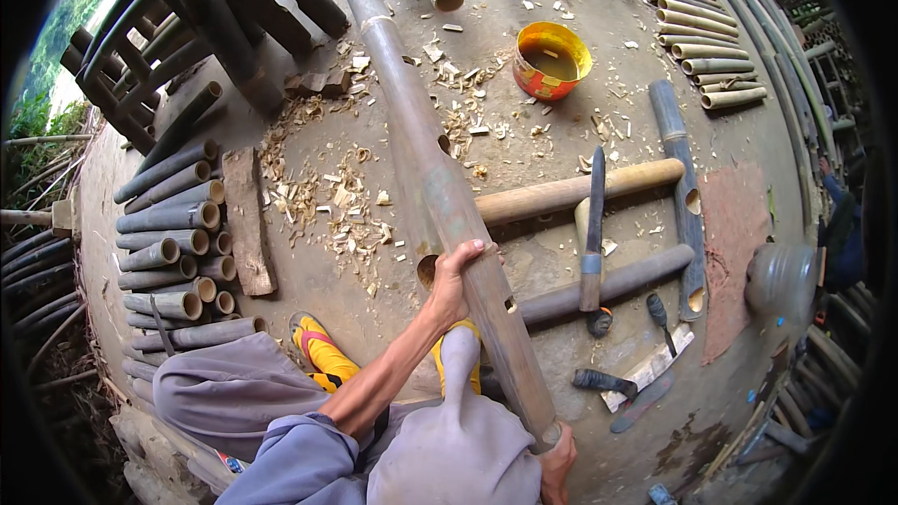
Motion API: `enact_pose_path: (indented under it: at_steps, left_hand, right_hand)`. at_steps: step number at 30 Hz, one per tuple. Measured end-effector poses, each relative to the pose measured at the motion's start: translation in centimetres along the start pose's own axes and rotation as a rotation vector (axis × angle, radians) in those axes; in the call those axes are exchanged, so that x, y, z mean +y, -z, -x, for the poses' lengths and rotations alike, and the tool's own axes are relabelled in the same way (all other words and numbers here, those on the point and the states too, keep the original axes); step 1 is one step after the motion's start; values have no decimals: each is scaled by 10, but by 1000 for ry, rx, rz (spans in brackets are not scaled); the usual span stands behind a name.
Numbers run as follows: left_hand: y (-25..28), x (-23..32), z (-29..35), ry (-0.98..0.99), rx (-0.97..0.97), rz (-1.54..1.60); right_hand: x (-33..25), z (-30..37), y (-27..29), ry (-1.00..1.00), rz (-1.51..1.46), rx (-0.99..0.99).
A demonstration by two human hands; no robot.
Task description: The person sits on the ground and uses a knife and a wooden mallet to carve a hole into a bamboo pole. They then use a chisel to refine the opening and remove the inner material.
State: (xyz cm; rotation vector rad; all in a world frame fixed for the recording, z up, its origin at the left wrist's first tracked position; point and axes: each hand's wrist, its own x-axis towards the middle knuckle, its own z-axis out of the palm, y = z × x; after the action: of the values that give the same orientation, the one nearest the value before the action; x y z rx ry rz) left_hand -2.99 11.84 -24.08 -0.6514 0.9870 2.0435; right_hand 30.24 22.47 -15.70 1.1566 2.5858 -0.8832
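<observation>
A long dark bamboo pole (449,192) with several holes cut along it runs from the far edge down to my right knee. My left hand (453,286) is closed around its middle, thumb on top. At the near end, my right hand (558,464) grips the pole's tip, its fingers partly hidden. Right of the pole, a pale bamboo crossbar (561,192) and a dark crossbar (617,282) reach to a shorter notched bamboo post (673,145). A long-bladed knife (593,234) lies over the crossbars.
An orange-and-yellow bucket (544,84) holds dark liquid. Cut bamboo pieces are stacked at left (168,215) and far right (706,47). Wood shavings (337,196) litter the floor. Hand tools (641,374) lie to the right, near a glass-like jar (781,281). A bamboo frame (215,19) stands far left.
</observation>
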Motion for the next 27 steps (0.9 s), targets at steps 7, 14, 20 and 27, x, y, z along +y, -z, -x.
enact_pose_path:
  at_steps: [7,14,20,27]
  left_hand:
    - [17,16,-29,-53,-6,64]
    - [13,10,0,-98,19,72]
    - [41,-9,20,-135,-51,181]
    - [68,139,-60,-354,-130,453]
  right_hand:
    - [-26,-33,-12,-2,-44,-65]
    - [-104,-119,-55,196,-264,-115]
    - [-174,-154,-70,533,-581,-120]
    - [-125,-165,-82,425,-438,-215]
